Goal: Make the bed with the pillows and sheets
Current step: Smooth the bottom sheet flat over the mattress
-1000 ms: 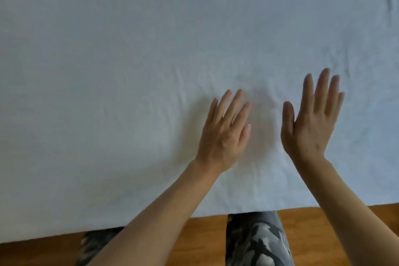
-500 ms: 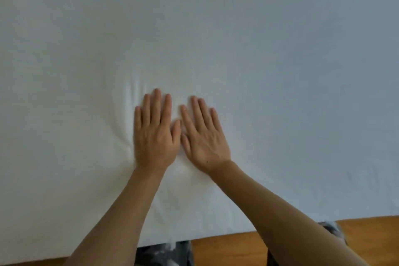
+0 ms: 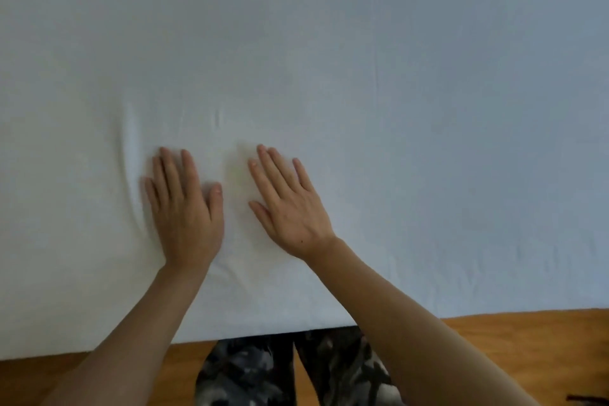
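A white sheet [image 3: 362, 76] covers the bed and fills most of the head view. My left hand [image 3: 184, 208] lies flat on it, palm down, fingers straight and together. Just to its right, my right hand [image 3: 286, 204] also presses flat on the sheet, with its fingers slightly spread. A curved fold [image 3: 130, 155] of bunched cloth stands just left of my left hand. A small crease [image 3: 217, 117] shows above the hands. No pillow is in view.
The sheet's near edge [image 3: 428, 320] hangs over the side of the bed. Below it lies a wooden floor [image 3: 510, 349]. My legs in camouflage trousers [image 3: 280, 372] stand against the bed's edge.
Both hands have swept left across the sheet from the right. Since half a second ago they have parted slightly, and a fold has piled up left of my left hand.
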Demonstrator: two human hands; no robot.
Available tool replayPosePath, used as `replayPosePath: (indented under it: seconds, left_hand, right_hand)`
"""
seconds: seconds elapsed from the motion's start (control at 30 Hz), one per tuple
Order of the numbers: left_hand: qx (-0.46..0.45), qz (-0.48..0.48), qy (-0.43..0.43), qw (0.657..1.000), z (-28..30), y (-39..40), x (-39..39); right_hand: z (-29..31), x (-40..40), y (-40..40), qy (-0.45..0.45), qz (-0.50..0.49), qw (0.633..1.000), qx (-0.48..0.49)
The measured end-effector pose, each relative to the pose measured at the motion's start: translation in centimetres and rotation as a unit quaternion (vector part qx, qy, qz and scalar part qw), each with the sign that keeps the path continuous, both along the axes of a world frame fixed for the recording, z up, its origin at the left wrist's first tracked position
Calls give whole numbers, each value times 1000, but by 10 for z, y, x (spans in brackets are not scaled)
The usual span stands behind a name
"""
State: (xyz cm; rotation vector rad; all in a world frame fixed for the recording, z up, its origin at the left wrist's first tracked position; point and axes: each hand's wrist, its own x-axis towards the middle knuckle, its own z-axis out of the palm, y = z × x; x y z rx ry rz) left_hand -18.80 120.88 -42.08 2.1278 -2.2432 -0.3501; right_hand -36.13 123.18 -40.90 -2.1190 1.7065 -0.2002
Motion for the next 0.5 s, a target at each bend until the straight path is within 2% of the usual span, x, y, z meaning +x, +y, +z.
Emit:
replayPosePath:
  seconds: [0.1, 0.2, 0.33, 0.4, 0.5]
  left_hand:
    - [-4, -104, 41, 994, 7, 11, -58]
    - [12, -230, 80, 970, 10, 30, -141]
    - [33, -307, 131, 942, 14, 55, -239]
    - [36, -334, 129, 933, 9, 61, -262]
    - [37, -351, 104, 930, -3, 66, -257]
  right_hand:
    - [5, -70, 19, 12, -128, 991, -23]
    - [2, -162, 52, 71, -236, 969, -9]
    - [10, -262, 102, 138, -311, 939, 44]
    - [14, -279, 123, 151, -326, 930, 78]
    - [4, -257, 149, 146, -328, 927, 109]
